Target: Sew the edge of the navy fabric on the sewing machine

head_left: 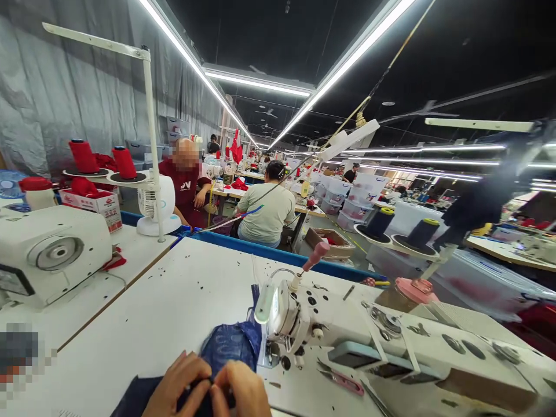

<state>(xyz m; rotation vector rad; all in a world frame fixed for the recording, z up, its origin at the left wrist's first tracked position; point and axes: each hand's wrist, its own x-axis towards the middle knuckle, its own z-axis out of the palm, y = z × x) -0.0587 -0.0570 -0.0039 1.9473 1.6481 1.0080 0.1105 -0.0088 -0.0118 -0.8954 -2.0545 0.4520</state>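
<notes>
Both hands are close together at the bottom middle of the view, on a piece of dark blue fabric (230, 343). My left hand (180, 385) pinches the cloth between thumb and fingers. Right beside it, my right hand (241, 389) is closed on the same cloth, fingertips nearly meeting those of the left. The fabric's far part lies crumpled against the needle area of a white sewing machine (330, 315), whose small lamp (266, 304) is lit. The cloth's near part is partly hidden under the hands.
Thread snips (341, 377) with pink handles lie below the machine arm. Navy thread cones (379, 223) stand behind it. At left are another sewing machine (56, 249), a white fan (157, 202) and red thread cones (125, 162). Co-workers sit beyond the table's blue edge (234, 238).
</notes>
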